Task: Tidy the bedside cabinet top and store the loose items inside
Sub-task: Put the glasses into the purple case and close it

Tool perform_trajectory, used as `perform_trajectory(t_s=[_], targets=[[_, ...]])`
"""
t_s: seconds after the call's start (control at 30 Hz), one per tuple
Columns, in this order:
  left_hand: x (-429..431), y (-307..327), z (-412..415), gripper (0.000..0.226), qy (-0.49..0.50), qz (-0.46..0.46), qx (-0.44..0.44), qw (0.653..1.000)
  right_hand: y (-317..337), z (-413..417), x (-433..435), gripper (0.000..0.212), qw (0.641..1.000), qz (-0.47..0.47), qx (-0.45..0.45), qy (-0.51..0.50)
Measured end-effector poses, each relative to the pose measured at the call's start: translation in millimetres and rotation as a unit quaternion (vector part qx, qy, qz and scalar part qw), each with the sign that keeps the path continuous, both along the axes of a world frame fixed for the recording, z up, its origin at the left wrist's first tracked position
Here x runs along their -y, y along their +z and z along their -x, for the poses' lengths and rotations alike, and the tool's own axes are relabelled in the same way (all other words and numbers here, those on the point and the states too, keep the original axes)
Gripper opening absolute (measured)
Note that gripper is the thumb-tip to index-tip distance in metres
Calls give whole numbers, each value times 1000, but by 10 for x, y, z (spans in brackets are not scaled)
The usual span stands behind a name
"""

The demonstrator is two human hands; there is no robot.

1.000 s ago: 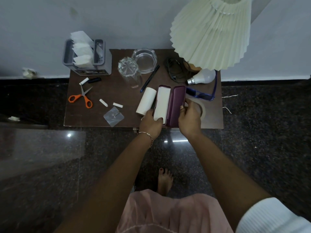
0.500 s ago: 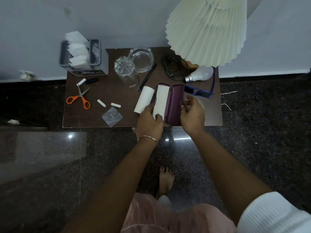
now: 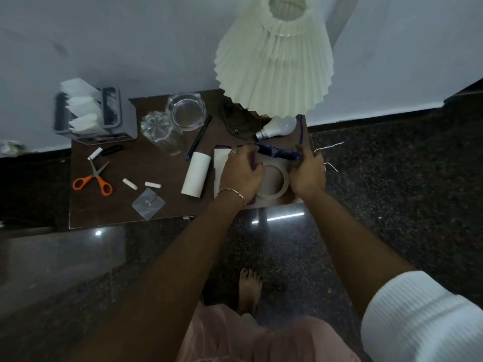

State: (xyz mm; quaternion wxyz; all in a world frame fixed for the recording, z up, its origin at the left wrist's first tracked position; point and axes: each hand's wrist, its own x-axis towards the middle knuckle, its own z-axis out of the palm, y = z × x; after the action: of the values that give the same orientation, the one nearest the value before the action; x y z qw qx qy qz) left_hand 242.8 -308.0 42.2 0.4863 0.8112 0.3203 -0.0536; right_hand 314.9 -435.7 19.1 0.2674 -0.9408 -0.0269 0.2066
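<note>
Blue glasses (image 3: 277,153) lie across the right part of the brown cabinet top (image 3: 125,212), one temple arm pointing toward the wall. My right hand (image 3: 308,176) grips their right end. My left hand (image 3: 240,175) has its fingers closed on their left end. Most of the open purple glasses case is hidden beneath my left hand; only its white lining (image 3: 220,165) shows. A roll of clear tape (image 3: 283,188) sits between my two hands.
On the top lie orange scissors (image 3: 92,181), a white paper roll (image 3: 196,177), a pen (image 3: 199,138), a glass tumbler (image 3: 161,131), a glass ashtray (image 3: 187,111), a light bulb (image 3: 277,126), a coiled cable (image 3: 236,121) and a tissue holder (image 3: 92,116). A pleated lampshade (image 3: 275,64) overhangs the back right.
Both hands left the edges of the open case and moved back and right onto the blue glasses. The tape roll, hidden before by my right hand, now shows.
</note>
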Motion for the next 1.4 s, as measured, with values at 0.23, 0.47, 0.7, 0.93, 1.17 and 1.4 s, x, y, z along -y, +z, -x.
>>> perform_trajectory(t_s=[0.23, 0.47, 0.7, 0.93, 1.17, 1.4], targets=[[48, -247, -81, 43, -14, -7, 9, 1000, -180, -94, 70, 30, 997, 43, 23, 65], [114, -302, -130, 47, 1, -25, 23, 999, -148, -156, 190, 21, 996, 35, 54, 56], [220, -205, -189, 44, 12, -24, 56, 998, -107, -9, 417, 23, 994, -20, 101, -46], [506, -36, -240, 43, 44, 51, 57, 996, 100, 307, 522, 18, 954, -189, 72, -223], [734, 66, -238, 71, 100, 261, -27, 960, 344, 564, 540, 12, 868, -385, -7, -313], [651, 215, 21, 25, 97, 352, -5, 931, 531, 821, 509, 18, 841, -436, -81, -309]])
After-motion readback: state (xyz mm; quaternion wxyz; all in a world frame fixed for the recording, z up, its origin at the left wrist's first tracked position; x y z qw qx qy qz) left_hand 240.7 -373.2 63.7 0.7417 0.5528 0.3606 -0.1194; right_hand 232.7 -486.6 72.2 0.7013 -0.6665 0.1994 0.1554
